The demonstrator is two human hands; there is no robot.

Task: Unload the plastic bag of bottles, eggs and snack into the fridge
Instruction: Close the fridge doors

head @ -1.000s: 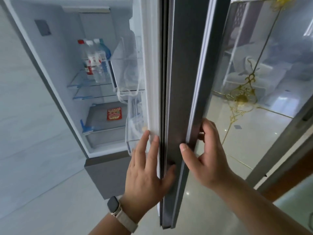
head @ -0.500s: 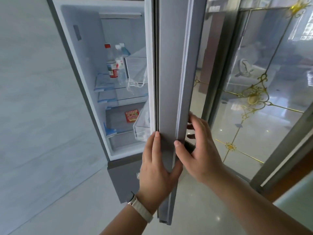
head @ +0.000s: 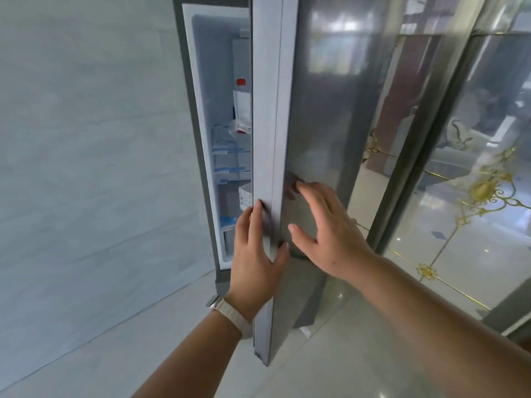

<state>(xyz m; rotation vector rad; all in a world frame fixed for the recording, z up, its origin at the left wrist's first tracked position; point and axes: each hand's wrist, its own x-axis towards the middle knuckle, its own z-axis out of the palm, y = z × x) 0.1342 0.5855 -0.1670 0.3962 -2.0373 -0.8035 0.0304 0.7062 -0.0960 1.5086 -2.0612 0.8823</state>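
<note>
The grey fridge door (head: 316,110) stands nearly closed, leaving a narrow gap onto the white fridge interior (head: 212,81). Through the gap I see a bottle with a red cap (head: 241,110) on an upper shelf; most of the contents are hidden by the door. My left hand (head: 255,254), with a watch on its wrist, lies flat against the door's edge, fingers straight and together. My right hand (head: 327,234) rests flat on the door's outer face, fingers spread. Neither hand holds anything. No plastic bag is in view.
A pale tiled wall (head: 86,168) runs along the left of the fridge. Right of the fridge stands a glass partition with gold ornament (head: 485,193). Glossy light floor tiles (head: 115,354) lie below.
The fridge door has swung further toward closed, so the gap is much narrower. My right hand let go of the door's edge and now lies flat on its front.
</note>
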